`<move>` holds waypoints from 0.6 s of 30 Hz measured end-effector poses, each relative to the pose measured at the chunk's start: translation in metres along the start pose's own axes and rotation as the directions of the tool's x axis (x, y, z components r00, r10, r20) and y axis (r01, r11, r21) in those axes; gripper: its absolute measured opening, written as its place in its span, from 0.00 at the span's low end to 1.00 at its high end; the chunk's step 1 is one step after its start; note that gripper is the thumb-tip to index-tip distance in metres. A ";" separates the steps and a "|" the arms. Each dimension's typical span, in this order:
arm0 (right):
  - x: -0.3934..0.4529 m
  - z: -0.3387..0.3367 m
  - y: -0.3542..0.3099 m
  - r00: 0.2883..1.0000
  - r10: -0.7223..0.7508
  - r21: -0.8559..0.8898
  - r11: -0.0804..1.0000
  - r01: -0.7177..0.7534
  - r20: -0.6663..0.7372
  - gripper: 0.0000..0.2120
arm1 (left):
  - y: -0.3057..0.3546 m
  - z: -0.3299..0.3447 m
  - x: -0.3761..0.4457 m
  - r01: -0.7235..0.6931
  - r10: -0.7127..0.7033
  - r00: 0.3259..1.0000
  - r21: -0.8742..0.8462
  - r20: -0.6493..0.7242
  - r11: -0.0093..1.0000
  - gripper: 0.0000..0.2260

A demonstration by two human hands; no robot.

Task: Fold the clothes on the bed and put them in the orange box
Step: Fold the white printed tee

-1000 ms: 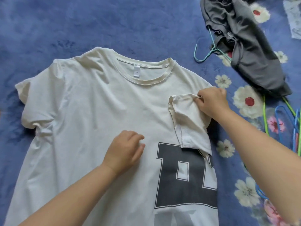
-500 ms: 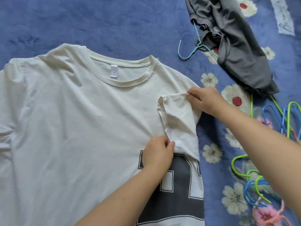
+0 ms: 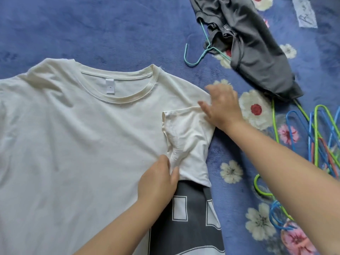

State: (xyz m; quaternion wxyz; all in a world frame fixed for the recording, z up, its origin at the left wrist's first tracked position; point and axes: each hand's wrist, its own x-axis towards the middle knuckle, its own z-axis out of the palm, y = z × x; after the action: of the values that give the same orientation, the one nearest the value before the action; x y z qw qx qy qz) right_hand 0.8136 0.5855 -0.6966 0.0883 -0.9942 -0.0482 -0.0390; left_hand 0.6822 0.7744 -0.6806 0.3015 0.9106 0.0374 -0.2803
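No text can be read: the white T-shirt [image 3: 73, 144] shows only part of a dark block-letter print.

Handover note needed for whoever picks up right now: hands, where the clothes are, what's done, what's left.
Left hand: on the white T-shirt, fingers at the lower edge of the folded-in sleeve; its grip is hidden from the head camera.
Right hand: open, fingers spread, pressing the shoulder end of that sleeve.
White T-shirt lies spread flat on the blue bedspread. Grey garment lies crumpled at the far right, on a teal hanger. Loose coloured hangers lie at right.
Done: one sleeve folded in.
Left: the rest of the shirt's folds, the grey garment, boxing. Orange box not in view.
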 end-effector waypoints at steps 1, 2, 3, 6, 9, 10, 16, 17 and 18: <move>-0.004 -0.005 0.001 0.980 0.185 0.089 0.980 -0.179 -0.070 0.28 | 0.002 0.000 -0.003 0.028 -0.028 1.000 -0.046 -0.011 0.999 0.12; -0.007 -0.012 0.003 0.927 0.373 0.159 0.918 -0.364 -0.030 0.26 | 0.003 0.001 -0.004 0.048 -0.049 0.999 -0.066 -0.015 0.997 0.14; -0.011 -0.012 0.006 0.854 0.511 0.182 0.834 -0.521 0.102 0.23 | 0.004 0.002 -0.005 0.057 -0.059 0.998 -0.067 -0.017 0.996 0.14; -0.023 -0.010 0.004 0.730 0.510 0.197 0.742 -0.641 0.455 0.19 | 0.006 0.006 0.002 0.053 -0.054 0.998 -0.089 -0.008 0.995 0.12; -0.018 -0.012 -0.006 0.772 0.495 0.292 0.730 -0.618 0.398 0.17 | 0.011 0.006 0.008 -0.010 0.010 1.000 -0.128 0.000 0.992 0.17; -0.014 -0.013 -0.007 0.777 0.522 0.276 0.736 -0.619 0.350 0.16 | 0.014 0.006 0.009 -0.036 0.036 0.999 -0.133 -0.005 0.991 0.17; 0.000 -0.011 0.001 0.817 0.513 0.125 0.822 -0.555 0.263 0.15 | 0.029 0.007 0.025 -0.051 0.054 0.998 -0.149 0.015 0.988 0.14; -0.002 -0.010 0.001 0.847 0.464 0.098 0.860 -0.501 0.260 0.15 | 0.027 0.007 0.029 -0.027 0.030 0.999 -0.138 0.025 0.990 0.15; -0.004 -0.007 0.001 0.859 0.443 0.084 0.875 -0.477 0.257 0.15 | 0.025 0.006 0.032 -0.004 0.008 0.999 -0.116 0.036 0.993 0.16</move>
State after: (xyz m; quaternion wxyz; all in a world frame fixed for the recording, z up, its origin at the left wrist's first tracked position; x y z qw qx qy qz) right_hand 0.8089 0.5827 -0.6900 0.1607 -0.9654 0.1784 0.1020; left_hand 0.7123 0.7473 -0.6883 0.3553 0.8864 0.0456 -0.2931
